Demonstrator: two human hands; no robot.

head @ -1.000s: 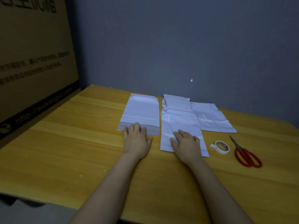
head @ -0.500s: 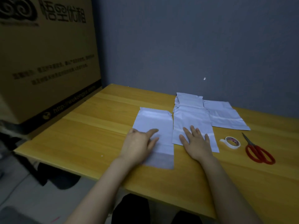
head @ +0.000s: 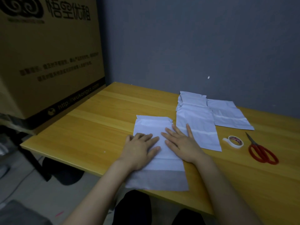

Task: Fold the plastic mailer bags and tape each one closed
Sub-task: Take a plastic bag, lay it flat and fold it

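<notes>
A white plastic mailer bag (head: 155,127) lies flat on the wooden table (head: 90,127), its near grey flap end hanging over the front edge. My left hand (head: 140,150) presses flat on its left side, fingers straight. My right hand (head: 181,142) lies flat on its right side, fingers spread, some reaching toward the neighbouring bag. A pile of other white mailer bags (head: 196,120) sits just to the right, and another bag (head: 227,114) lies farther right. A roll of tape (head: 235,141) and red-handled scissors (head: 261,153) rest on the table to the right.
A large cardboard box (head: 48,54) stands against the table's left side. A grey wall (head: 194,46) runs behind the table. Below the front edge there are dark legs and the floor.
The left bag has been slid toward me until its flap overhangs the table edge. My right hand has left the middle pile and now rests on that bag beside my left hand.
</notes>
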